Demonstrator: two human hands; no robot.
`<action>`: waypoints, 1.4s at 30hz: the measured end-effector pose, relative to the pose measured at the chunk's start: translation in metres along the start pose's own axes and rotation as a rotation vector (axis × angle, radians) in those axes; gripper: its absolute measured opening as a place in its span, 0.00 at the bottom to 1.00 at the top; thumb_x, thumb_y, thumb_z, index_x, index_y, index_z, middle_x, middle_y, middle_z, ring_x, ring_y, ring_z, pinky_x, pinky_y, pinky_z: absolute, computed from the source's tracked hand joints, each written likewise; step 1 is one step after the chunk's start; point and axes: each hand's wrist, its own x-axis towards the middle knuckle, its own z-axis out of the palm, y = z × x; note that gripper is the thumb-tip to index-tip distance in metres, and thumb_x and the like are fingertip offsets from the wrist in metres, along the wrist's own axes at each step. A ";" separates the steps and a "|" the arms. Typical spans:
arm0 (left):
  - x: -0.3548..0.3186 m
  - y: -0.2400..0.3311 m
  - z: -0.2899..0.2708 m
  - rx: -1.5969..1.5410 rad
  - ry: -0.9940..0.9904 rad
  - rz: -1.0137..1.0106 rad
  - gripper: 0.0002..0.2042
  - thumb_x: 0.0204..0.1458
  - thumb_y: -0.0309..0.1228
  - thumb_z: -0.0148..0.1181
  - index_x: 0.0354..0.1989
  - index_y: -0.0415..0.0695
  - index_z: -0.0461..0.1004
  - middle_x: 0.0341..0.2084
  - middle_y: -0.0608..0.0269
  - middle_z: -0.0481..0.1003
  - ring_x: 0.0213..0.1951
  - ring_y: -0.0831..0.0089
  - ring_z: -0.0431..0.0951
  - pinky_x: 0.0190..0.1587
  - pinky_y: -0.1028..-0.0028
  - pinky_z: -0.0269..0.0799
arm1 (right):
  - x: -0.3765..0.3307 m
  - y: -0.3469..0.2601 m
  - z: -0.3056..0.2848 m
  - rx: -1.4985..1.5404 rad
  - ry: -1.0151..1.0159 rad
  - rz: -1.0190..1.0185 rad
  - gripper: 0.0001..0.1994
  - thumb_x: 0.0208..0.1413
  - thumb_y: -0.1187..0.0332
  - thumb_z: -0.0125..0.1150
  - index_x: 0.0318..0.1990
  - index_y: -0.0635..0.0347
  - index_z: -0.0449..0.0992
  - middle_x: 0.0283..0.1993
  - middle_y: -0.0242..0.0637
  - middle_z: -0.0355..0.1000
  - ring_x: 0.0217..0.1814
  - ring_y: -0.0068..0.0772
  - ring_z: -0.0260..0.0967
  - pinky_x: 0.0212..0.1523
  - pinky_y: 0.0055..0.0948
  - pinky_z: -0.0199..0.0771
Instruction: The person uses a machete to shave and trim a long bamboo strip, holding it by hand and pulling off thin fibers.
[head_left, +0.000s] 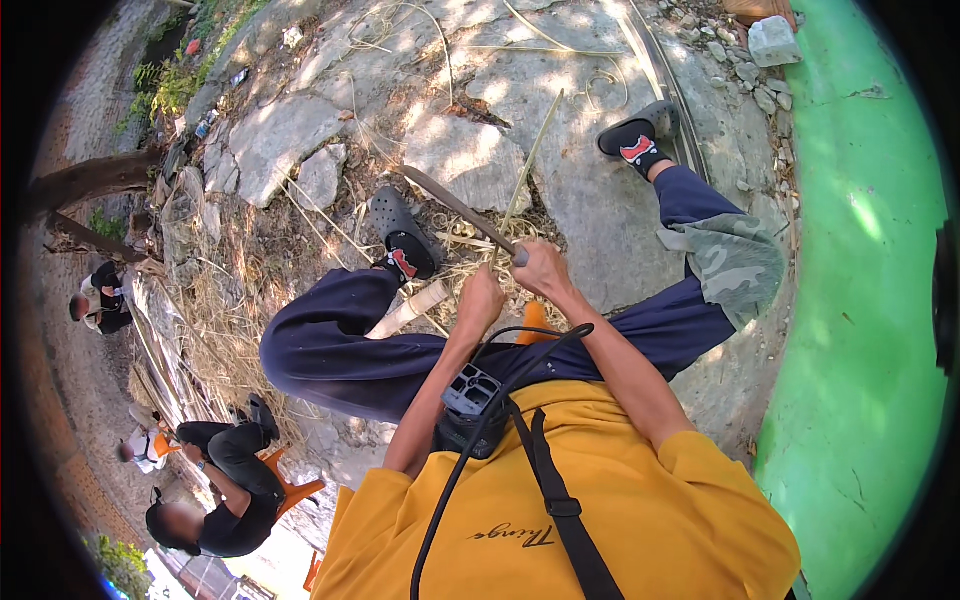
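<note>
The knife (460, 208) was in the right hand (543, 270), whose fingers were closed firmly around its handle, and the blade pointed forward and to the left. The left hand (482, 298) was just beside the knife handle, on its left and nearer to the body; its fingers were grasping the lower end of a thin, pale strip (532, 160). This strip crossed the knife near the handle, and its free end rose beyond the blade to the right. Whether the strip and the blade were touching, I could not tell.

Around and below the knife blade, curly shavings (462, 240) were lying on the ground. A thick, pale bamboo piece (408, 310) lay nearer to the body than the knife, to its left, close to the bent left leg. The left shoe (403, 230) stood just beside the blade, on the left, while the right shoe (640, 132) was beyond the knife, to the right. Behind the knife handle, toward the body, a small part of an orange object (537, 318) could be seen between the legs. Far to the left of the knife, a co-worker in dark clothes (240, 500) was sitting. A green surface (860, 250) extended well to the right of the knife.
</note>
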 end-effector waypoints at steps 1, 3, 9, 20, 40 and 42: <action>-0.001 0.002 -0.001 0.003 0.000 0.001 0.12 0.58 0.28 0.48 0.40 0.29 0.71 0.29 0.26 0.74 0.38 0.31 0.76 0.41 0.43 0.70 | -0.005 0.000 -0.001 -0.018 -0.052 0.020 0.10 0.42 0.65 0.56 0.31 0.55 0.80 0.30 0.53 0.77 0.36 0.61 0.74 0.39 0.53 0.74; -0.006 0.009 -0.001 0.051 -0.040 0.005 0.14 0.62 0.32 0.46 0.41 0.31 0.71 0.30 0.26 0.74 0.38 0.31 0.75 0.42 0.43 0.67 | -0.005 0.004 -0.006 0.034 -0.006 -0.015 0.10 0.41 0.64 0.56 0.30 0.57 0.79 0.30 0.53 0.77 0.35 0.61 0.74 0.39 0.53 0.74; -0.011 0.013 -0.002 -0.003 -0.046 -0.025 0.14 0.63 0.33 0.45 0.39 0.31 0.70 0.28 0.26 0.74 0.37 0.29 0.74 0.42 0.43 0.68 | 0.020 0.012 -0.004 0.036 0.038 0.062 0.10 0.41 0.64 0.56 0.29 0.58 0.80 0.29 0.53 0.76 0.34 0.60 0.74 0.38 0.51 0.73; -0.015 -0.003 -0.002 0.048 -0.070 -0.055 0.15 0.62 0.33 0.46 0.48 0.33 0.69 0.30 0.27 0.75 0.38 0.30 0.75 0.44 0.43 0.68 | 0.041 0.013 -0.010 0.022 -0.017 0.142 0.12 0.41 0.64 0.57 0.31 0.59 0.80 0.33 0.53 0.77 0.38 0.58 0.76 0.41 0.49 0.74; -0.020 -0.004 -0.007 0.071 -0.050 0.047 0.11 0.60 0.29 0.48 0.38 0.29 0.69 0.26 0.28 0.75 0.34 0.31 0.76 0.38 0.43 0.70 | 0.047 0.023 -0.008 0.111 0.006 0.167 0.12 0.42 0.62 0.60 0.32 0.60 0.79 0.31 0.50 0.77 0.35 0.57 0.73 0.38 0.46 0.72; -0.027 -0.007 -0.016 0.028 -0.040 -0.001 0.11 0.60 0.29 0.49 0.38 0.29 0.68 0.25 0.28 0.74 0.34 0.31 0.76 0.37 0.43 0.70 | 0.043 0.013 0.002 0.070 0.018 0.159 0.12 0.42 0.62 0.59 0.33 0.58 0.80 0.33 0.50 0.77 0.37 0.58 0.74 0.40 0.47 0.73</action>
